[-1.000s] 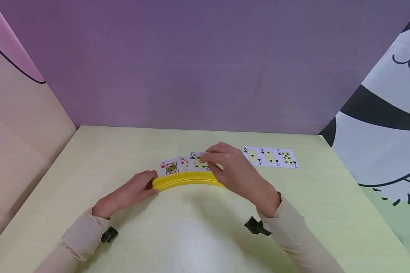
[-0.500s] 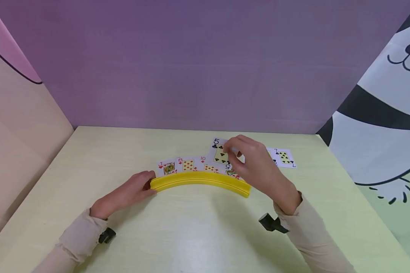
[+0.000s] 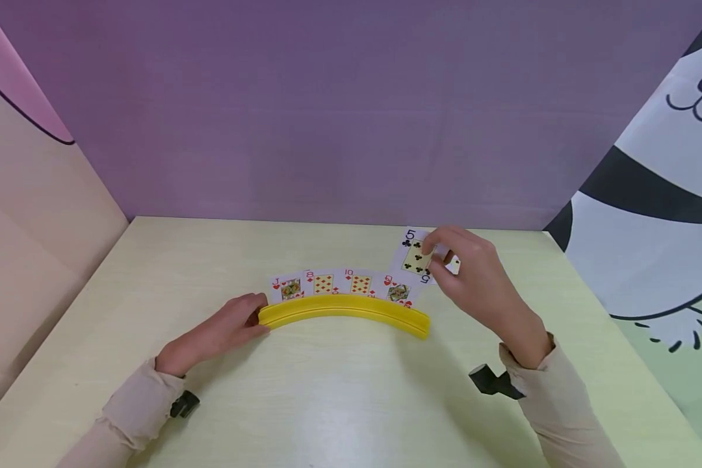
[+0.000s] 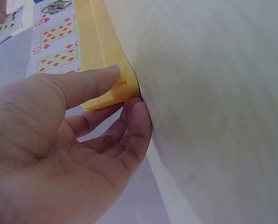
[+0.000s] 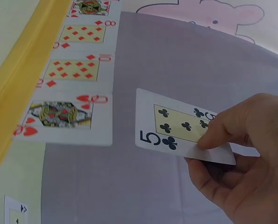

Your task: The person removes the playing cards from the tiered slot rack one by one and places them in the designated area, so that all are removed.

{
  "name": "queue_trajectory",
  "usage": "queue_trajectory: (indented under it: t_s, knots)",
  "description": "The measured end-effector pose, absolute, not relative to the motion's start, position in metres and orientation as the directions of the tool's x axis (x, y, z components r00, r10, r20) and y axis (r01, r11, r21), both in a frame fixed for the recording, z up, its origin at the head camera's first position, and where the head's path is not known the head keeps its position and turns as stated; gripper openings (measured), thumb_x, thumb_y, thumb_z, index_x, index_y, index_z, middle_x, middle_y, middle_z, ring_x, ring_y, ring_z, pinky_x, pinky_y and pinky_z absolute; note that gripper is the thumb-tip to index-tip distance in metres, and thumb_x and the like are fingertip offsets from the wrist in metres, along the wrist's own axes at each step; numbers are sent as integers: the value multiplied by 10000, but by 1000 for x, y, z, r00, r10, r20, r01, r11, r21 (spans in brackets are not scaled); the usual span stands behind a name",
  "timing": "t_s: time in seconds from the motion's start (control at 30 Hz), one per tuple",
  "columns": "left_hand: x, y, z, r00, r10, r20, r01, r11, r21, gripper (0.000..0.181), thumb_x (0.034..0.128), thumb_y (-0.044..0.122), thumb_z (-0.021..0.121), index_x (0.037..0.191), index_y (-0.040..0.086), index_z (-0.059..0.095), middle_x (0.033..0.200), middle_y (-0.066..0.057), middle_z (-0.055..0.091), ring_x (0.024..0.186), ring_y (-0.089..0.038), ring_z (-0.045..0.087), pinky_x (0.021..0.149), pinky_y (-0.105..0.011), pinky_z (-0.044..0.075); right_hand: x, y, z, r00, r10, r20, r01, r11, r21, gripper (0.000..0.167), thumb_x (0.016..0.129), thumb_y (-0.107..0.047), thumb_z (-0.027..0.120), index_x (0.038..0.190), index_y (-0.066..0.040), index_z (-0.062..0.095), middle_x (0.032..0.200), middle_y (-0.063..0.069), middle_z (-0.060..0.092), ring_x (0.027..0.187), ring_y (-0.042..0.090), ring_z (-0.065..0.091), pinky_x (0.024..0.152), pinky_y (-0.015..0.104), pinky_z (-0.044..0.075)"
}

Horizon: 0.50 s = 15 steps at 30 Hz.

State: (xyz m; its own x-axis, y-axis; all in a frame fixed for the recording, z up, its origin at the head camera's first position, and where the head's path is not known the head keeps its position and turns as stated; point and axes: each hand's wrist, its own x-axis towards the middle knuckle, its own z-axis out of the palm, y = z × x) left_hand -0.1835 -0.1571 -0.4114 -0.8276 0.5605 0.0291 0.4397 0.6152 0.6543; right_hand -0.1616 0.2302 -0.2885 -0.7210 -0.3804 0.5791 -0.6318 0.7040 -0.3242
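Observation:
My left hand (image 3: 219, 331) grips the left end of a curved yellow card holder (image 3: 345, 304), thumb on its front and fingers behind and below. Four playing cards stand side by side in the holder: jack of hearts (image 3: 290, 289), eight of diamonds (image 3: 323, 284), ten of diamonds (image 3: 361, 284) and queen of hearts (image 3: 398, 292). Between thumb and fingers my right hand (image 3: 480, 279) pinches a five of clubs (image 5: 176, 126), raised beyond the holder's right end and apart from it. The five's face shows in the right wrist view.
Behind my right hand part of a card (image 3: 456, 263) shows on the pale table (image 3: 339, 390); most of that row is hidden. An ace of clubs (image 5: 16, 215) peeks into the right wrist view's lower left. A purple wall (image 3: 339, 117) rises at the table's back.
The five of clubs has come up out of the holder and moved right in my right hand, uncovering the cards behind it. My left hand keeps its grip on the holder.

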Motion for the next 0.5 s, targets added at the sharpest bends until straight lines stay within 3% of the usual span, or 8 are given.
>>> queue_trajectory:
  t_s: [0.2, 0.5]
  knots:
    - [-183, -155, -409, -826, 563, 32, 445, 615, 652, 186, 911, 45, 710, 1009, 20, 555, 835, -23, 511, 755, -157, 458, 637, -243, 397, -162, 251, -285, -720, -348, 600, -608, 733, -305, 211, 844, 130, 615, 880, -77, 600, 884, 5, 633, 786, 128, 571, 677, 170, 447]
    - [-182, -155, -411, -833, 553, 32, 439, 625, 645, 195, 904, 39, 714, 996, 25, 543, 819, -20, 498, 747, -157, 460, 633, -240, 396, -166, 275, -288, -717, -254, 650, -549, 780, -301, 208, 842, 121, 638, 887, -69, 710, 926, 23, 683, 780, 125, 554, 614, 139, 382]
